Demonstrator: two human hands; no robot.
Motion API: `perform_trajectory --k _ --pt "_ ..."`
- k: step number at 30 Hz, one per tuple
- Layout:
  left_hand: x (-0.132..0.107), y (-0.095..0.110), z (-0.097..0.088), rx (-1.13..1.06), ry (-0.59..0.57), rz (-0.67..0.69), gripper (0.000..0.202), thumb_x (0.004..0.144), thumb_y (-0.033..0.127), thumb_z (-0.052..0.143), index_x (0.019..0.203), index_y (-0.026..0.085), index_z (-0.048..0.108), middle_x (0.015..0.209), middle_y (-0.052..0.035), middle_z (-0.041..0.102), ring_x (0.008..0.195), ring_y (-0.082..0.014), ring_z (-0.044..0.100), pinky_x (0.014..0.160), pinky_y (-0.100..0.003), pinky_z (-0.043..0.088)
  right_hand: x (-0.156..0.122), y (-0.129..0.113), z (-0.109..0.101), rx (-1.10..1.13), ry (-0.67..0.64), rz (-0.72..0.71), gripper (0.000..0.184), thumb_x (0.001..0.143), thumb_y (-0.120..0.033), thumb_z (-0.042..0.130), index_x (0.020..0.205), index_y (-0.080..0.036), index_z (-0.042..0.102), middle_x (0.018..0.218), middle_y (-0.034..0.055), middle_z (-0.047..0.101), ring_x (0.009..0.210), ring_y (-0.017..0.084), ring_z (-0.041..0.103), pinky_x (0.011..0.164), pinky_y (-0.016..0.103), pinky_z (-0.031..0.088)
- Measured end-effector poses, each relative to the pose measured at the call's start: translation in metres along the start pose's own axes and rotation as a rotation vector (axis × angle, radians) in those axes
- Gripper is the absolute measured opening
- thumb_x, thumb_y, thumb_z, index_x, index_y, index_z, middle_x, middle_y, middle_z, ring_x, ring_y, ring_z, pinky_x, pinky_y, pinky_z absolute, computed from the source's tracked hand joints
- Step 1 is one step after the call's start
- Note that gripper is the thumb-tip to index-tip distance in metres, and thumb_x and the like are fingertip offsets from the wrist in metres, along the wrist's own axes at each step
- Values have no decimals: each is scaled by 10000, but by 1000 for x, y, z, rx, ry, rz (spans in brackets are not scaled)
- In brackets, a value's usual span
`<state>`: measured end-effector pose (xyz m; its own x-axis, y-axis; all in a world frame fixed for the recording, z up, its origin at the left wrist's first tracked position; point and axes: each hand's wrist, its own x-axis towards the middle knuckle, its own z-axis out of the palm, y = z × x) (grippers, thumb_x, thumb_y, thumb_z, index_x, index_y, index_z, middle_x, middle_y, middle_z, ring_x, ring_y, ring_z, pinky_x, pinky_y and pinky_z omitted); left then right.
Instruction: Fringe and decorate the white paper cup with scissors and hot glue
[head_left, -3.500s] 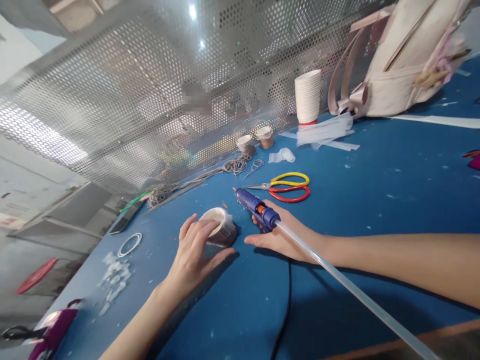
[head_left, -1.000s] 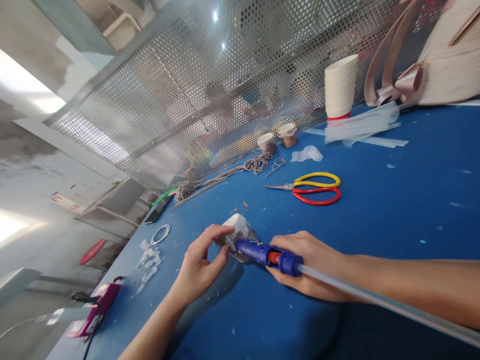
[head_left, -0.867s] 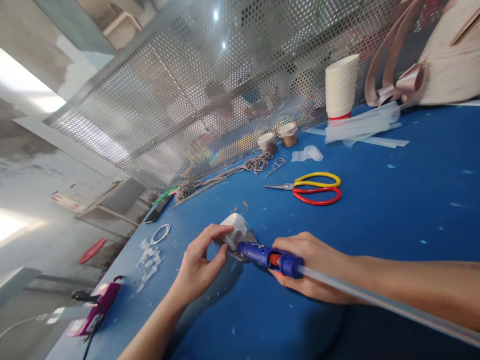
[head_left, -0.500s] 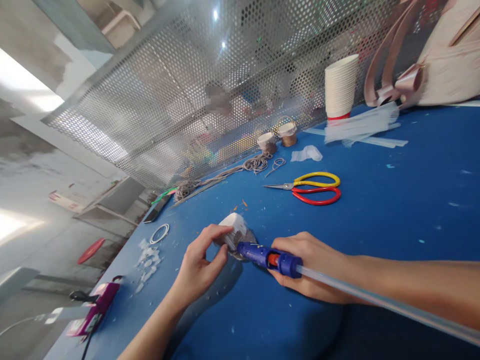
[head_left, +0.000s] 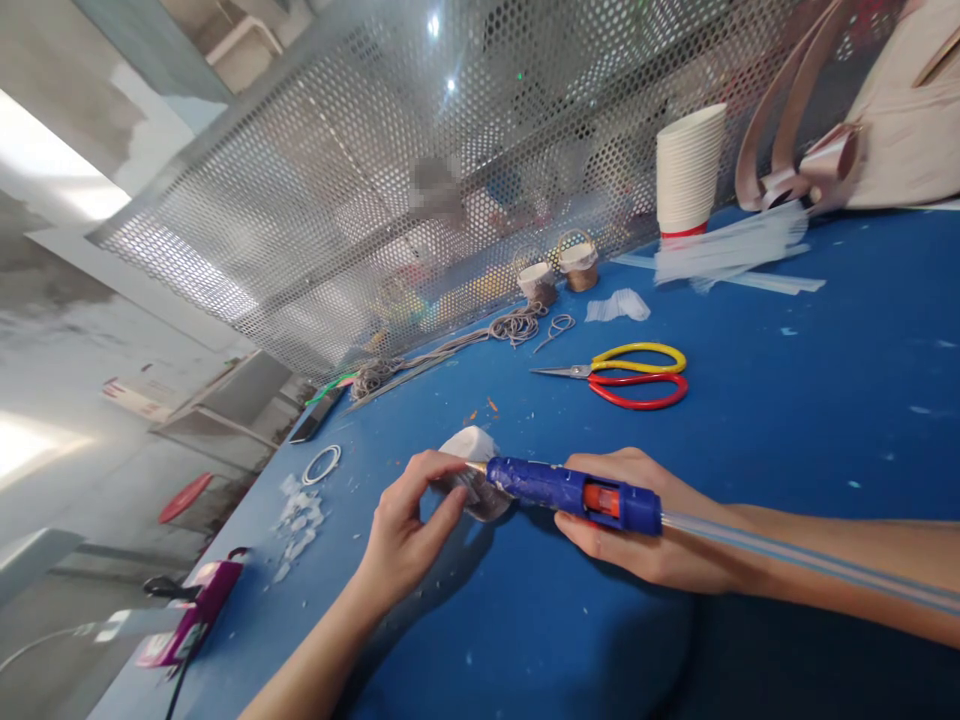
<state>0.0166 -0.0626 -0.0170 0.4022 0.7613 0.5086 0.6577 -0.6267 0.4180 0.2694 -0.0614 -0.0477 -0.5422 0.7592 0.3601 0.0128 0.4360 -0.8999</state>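
My left hand (head_left: 409, 525) pinches a small paper cup (head_left: 471, 468) that lies on its side on the blue table (head_left: 787, 400), thumb and fingers closed on its rim. My right hand (head_left: 645, 530) is wrapped round a blue glue gun (head_left: 570, 490) with an orange trigger. The gun lies nearly level, its tip touching the cup's side. A long clear glue stick (head_left: 810, 560) runs out of the gun's back along my right forearm.
Yellow and red scissors (head_left: 622, 375) lie beyond my hands. Farther back stand two small cup baskets (head_left: 559, 272), a stack of white cups (head_left: 688, 170), clear glue sticks (head_left: 731, 250), coiled cord (head_left: 514, 325) and a beige bag (head_left: 885, 130). A perforated metal screen (head_left: 337, 200) closes the far edge. Glue scraps (head_left: 300, 515) lie left.
My right hand has swung the glue gun flatter and a little higher, its tip still against the cup. My left hand keeps its pinch on the cup.
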Motion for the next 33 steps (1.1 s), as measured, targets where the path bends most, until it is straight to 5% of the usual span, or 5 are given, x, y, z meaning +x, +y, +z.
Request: perform_trajectory --k 13,28,33 --pt "-4 -2 18 193 107 156 221 795 106 576 984 220 568 796 -9 660 728 -142 617 641 -256 505 0 -3 -2 -39 -6 41 148 804 -195 551 695 -209 452 590 -68 434 505 85 352 503 209 331" --pt "-13 -10 19 303 54 382 422 851 183 651 1209 240 435 759 11 675 663 -152 643 756 -350 502 0 0 -2 -5 28 -11 137 790 -187 571 714 -199 457 581 -67 437 502 84 357 490 218 333" --pt "-12 -11 16 384 44 493 551 830 286 683 1300 245 398 872 -41 682 746 -185 640 801 -387 491 1 -3 -4 -8 65 49 159 794 -203 563 684 -199 447 593 -61 458 511 81 372 486 206 339"
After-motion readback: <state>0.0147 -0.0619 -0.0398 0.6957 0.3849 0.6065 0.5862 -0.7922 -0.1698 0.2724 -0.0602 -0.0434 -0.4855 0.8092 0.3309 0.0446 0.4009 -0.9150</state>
